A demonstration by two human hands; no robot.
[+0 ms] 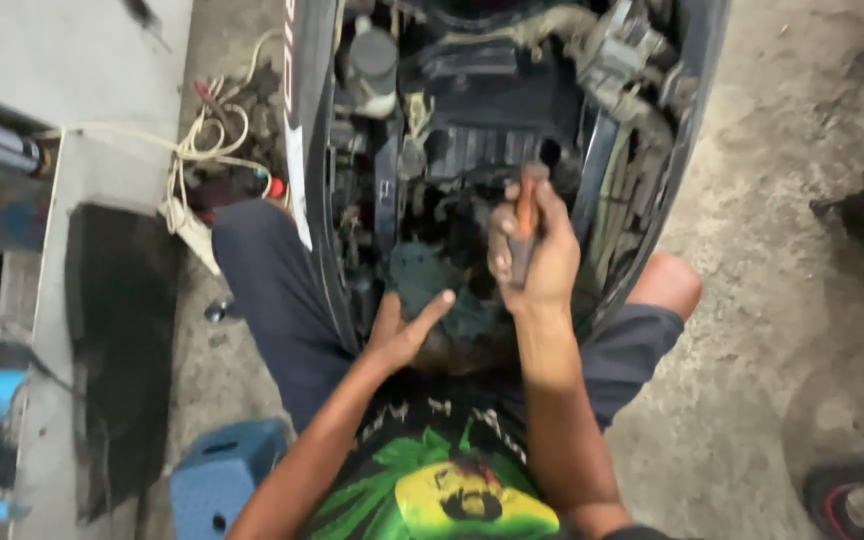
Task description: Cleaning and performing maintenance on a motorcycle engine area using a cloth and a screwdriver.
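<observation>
Presently, a screwdriver (524, 225) is gripped by the right hand (532, 255), fingers wrapped tight. A dark rag (432, 285) on the engine (492, 120) is pressed by the left hand (402, 335), fingers spread.

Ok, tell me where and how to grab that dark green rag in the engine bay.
Take the dark green rag at its bunched top, coming from the person's side, over the left hand that lies against its lower edge. It sits crumpled among engine parts, so the raised folds seem easiest to pinch. The right hand is closed on an orange-handled tool beside it.
</observation>
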